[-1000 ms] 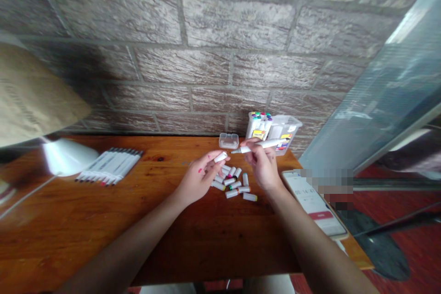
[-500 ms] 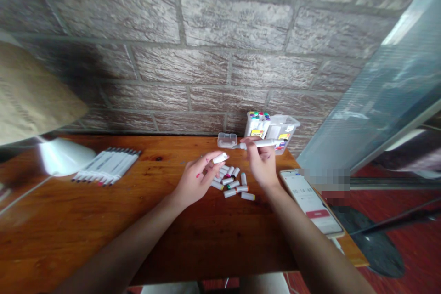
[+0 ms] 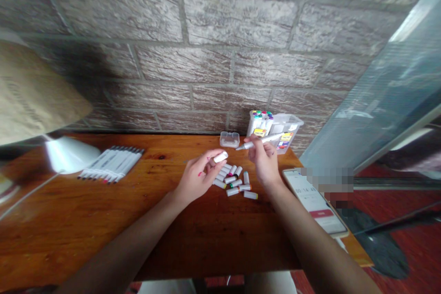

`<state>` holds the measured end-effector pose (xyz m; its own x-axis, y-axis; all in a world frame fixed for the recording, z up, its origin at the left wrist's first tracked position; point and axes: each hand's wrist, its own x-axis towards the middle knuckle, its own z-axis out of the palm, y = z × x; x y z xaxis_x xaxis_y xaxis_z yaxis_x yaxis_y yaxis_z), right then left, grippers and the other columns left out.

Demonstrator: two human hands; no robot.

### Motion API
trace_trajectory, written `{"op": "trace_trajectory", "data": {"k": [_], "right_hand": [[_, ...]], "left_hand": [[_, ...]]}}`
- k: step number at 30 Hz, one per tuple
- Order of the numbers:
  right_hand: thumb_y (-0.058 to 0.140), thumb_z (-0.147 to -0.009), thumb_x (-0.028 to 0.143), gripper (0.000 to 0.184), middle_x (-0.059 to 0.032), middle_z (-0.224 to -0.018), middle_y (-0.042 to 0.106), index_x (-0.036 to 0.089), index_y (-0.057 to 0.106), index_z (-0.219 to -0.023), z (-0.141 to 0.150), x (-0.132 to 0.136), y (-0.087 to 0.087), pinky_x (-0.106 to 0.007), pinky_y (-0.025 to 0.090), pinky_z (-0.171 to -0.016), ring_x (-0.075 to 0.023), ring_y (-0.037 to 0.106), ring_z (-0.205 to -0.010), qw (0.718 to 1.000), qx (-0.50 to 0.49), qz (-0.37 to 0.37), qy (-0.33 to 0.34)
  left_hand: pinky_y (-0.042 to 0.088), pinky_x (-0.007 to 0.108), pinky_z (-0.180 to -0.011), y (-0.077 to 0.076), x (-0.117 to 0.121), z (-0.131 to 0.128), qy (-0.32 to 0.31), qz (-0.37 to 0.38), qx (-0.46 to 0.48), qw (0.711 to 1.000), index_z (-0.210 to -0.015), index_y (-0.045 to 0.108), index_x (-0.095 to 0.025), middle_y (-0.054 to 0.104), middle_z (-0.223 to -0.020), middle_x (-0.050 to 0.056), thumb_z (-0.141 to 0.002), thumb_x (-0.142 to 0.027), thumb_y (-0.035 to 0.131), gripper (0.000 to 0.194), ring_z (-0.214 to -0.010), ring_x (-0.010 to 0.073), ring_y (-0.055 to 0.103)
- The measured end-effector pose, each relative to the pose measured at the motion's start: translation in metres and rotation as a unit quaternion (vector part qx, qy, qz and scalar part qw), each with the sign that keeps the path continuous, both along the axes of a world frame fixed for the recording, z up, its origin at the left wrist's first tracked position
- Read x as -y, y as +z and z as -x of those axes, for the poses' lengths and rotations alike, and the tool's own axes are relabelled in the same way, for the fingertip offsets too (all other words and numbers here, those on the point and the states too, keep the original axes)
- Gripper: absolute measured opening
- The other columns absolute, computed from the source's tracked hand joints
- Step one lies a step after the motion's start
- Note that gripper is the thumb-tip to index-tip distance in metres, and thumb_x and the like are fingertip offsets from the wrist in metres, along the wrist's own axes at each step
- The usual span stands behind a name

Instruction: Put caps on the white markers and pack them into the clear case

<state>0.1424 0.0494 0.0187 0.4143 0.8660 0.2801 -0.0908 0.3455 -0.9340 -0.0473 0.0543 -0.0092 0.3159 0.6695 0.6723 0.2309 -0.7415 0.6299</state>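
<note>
Between the thumb and fingers of my left hand (image 3: 196, 175) is a white marker cap (image 3: 220, 157), its end turned toward the right. My right hand (image 3: 263, 161) grips a white marker (image 3: 270, 138) with its uncapped tip pointing left, a short way from the cap and apart from it. Below both hands, a loose pile of white marker caps (image 3: 234, 183) with coloured ends lies on the wooden table (image 3: 193, 239). A small clear plastic box (image 3: 229, 139) sits just beyond the hands.
Behind my right hand stand a case of upright markers (image 3: 258, 121) and a clear container (image 3: 289, 124). A row of markers (image 3: 110, 164) lies at the left beside a lamp (image 3: 69, 154). A phone (image 3: 315, 204) rests near the right edge, and a brick wall (image 3: 206, 64) rises behind.
The marker in my right hand has tilted, its back end now higher and its tip slightly lower. Both hands keep their hold, and the view has shifted slightly.
</note>
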Motion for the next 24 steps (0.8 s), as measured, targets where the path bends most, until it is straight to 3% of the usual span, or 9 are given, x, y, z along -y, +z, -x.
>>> {"op": "trace_trajectory", "data": {"k": [3,8,14,18,21,24], "right_hand": [[0.069,-0.076,0.055,0.039,0.0092,-0.044,0.030,0.018,0.066,-0.068,0.002,-0.001,0.001,-0.026,0.016,-0.043,-0.0075,0.023,-0.041,0.999,-0.046,0.019,0.014],[0.070,-0.073,0.059,0.043,0.0088,-0.042,0.030,0.020,0.058,-0.059,0.004,-0.001,0.001,-0.026,0.016,-0.041,-0.0074,0.023,-0.039,0.998,-0.043,0.048,0.014],[0.070,-0.073,0.054,0.039,0.0080,-0.044,0.033,0.019,0.059,-0.058,0.004,-0.001,0.000,-0.025,0.016,-0.041,-0.0075,0.023,-0.040,0.998,-0.036,0.047,0.032],[0.066,-0.081,0.049,0.040,0.0048,-0.048,0.041,0.019,0.058,-0.056,0.006,0.007,-0.002,-0.025,0.025,-0.046,-0.0094,0.034,-0.046,0.991,0.133,-0.011,0.024],[0.065,-0.085,0.042,0.045,0.0047,-0.049,0.038,0.019,0.050,-0.050,0.011,0.016,-0.004,-0.025,0.025,-0.049,-0.0091,0.032,-0.049,0.953,0.288,-0.090,0.032],[0.065,-0.086,0.038,0.044,0.0043,-0.049,0.038,0.019,0.049,-0.050,0.015,0.022,-0.005,-0.025,0.027,-0.050,-0.0094,0.031,-0.049,0.926,0.351,-0.134,0.038]], "left_hand": [[0.055,0.020,-0.064,0.001,0.001,0.000,-0.009,-0.007,-0.006,1.000,-0.117,0.061,-0.016,0.076,-0.096,0.008,-0.095,-0.030,0.058,0.026,-0.067,0.0111,0.069],[0.055,0.021,-0.067,0.004,0.003,0.000,-0.021,-0.004,-0.028,0.999,-0.118,0.056,-0.018,0.076,-0.098,0.006,-0.101,-0.027,0.046,0.022,-0.069,0.0099,0.067],[0.052,0.020,-0.061,0.000,0.003,-0.001,0.006,-0.005,-0.049,0.999,-0.115,0.056,-0.017,0.073,-0.087,0.004,-0.097,-0.031,0.054,0.023,-0.065,0.0110,0.066],[0.052,0.020,-0.063,0.000,0.002,0.000,0.037,-0.027,-0.051,0.998,-0.113,0.057,-0.018,0.073,-0.082,0.002,-0.095,-0.031,0.058,0.022,-0.064,0.0112,0.066],[0.051,0.019,-0.059,0.002,0.003,0.000,0.065,-0.041,-0.052,0.996,-0.111,0.057,-0.019,0.072,-0.081,0.000,-0.095,-0.032,0.058,0.021,-0.057,0.0095,0.062],[0.051,0.019,-0.058,0.004,0.005,0.001,0.063,-0.065,-0.041,0.995,-0.109,0.058,-0.019,0.071,-0.081,0.000,-0.095,-0.031,0.057,0.018,-0.059,0.0098,0.063]]}}
